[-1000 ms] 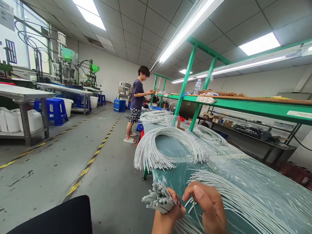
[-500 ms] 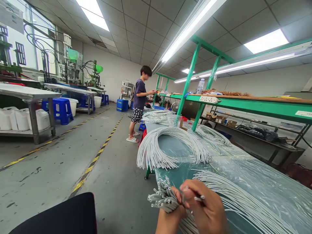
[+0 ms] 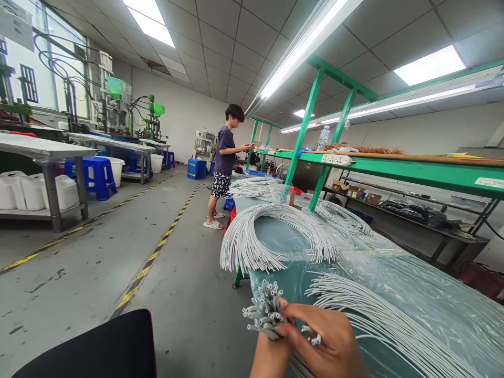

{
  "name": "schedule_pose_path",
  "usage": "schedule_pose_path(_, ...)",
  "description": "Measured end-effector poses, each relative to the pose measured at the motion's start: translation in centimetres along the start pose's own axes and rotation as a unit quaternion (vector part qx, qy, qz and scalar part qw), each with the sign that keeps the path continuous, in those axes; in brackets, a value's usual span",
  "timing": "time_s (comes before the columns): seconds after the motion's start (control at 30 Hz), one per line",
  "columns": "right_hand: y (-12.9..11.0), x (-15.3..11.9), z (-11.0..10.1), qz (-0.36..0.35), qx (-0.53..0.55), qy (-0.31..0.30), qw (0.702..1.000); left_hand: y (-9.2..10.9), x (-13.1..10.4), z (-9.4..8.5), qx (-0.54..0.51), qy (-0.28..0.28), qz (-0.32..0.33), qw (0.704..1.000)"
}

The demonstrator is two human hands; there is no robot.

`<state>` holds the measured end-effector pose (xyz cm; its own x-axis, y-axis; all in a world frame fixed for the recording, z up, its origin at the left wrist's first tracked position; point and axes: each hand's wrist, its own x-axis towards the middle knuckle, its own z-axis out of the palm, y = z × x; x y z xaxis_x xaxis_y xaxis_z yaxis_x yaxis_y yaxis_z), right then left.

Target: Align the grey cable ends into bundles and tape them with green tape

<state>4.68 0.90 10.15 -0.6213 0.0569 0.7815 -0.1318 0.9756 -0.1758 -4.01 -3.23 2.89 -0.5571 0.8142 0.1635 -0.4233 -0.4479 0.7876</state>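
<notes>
A thick bundle of thin white cables (image 3: 264, 311) is gripped in my left hand (image 3: 271, 353), the cut ends fanned toward the far side of the table. My right hand largely covers the left fingers. Thumb and forefinger of my right hand (image 3: 333, 336) pinch at the bundle's near side, just below the ends. A few separate cable ends (image 3: 315, 338) poke out between the right fingers. To the right, a long spread of loose white cables (image 3: 389, 320) lies on the plastic-covered table (image 3: 417, 278).
A coiled cable bundle (image 3: 240, 239) lies ahead, with another coil (image 3: 346, 218) behind the green frame post (image 3: 299, 139). A person (image 3: 225, 157) stands at the table's far left side. A black chair back (image 3: 98, 346) is at lower left.
My right hand has moved left onto the bundle, its thumb and forefinger now at the cables. A few cable ends remain between its other fingers. The left hand has barely moved.
</notes>
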Motion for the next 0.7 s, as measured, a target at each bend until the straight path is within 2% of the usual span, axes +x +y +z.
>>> schedule_pose_path(0.13, 0.0, 0.1, 0.1, 0.024, 0.04, 0.028, 0.999, 0.2, -0.1, 0.2, -0.045, -0.028, -0.025, 0.998)
schedule_pose_path(0.3, -0.3, 0.3, -0.5, 0.136, 0.08, 0.095, 0.983, -0.2, 1.1, 0.5, -0.021, -0.016, -0.076, 0.997)
schedule_pose_path(0.43, -0.2, 0.4, -0.7, 0.221, 0.162, 0.2, 0.941, -0.7, 2.0, 0.1, -0.019, -0.016, -0.086, 0.996)
schedule_pose_path(0.53, -0.5, 0.4, -0.5, 0.266, 0.231, 0.223, 0.909, -1.0, 2.2, -0.6, -0.006, -0.02, -0.095, 0.995)
schedule_pose_path(0.6, -1.1, 0.4, -0.2, 0.262, 0.207, 0.215, 0.918, -0.9, 1.9, -0.9, -0.005, -0.014, -0.091, 0.996)
schedule_pose_path(0.7, -2.1, 0.4, 0.6, 0.203, 0.137, 0.156, 0.957, -0.3, 1.0, -0.9, 0.022, -0.006, -0.05, 0.998)
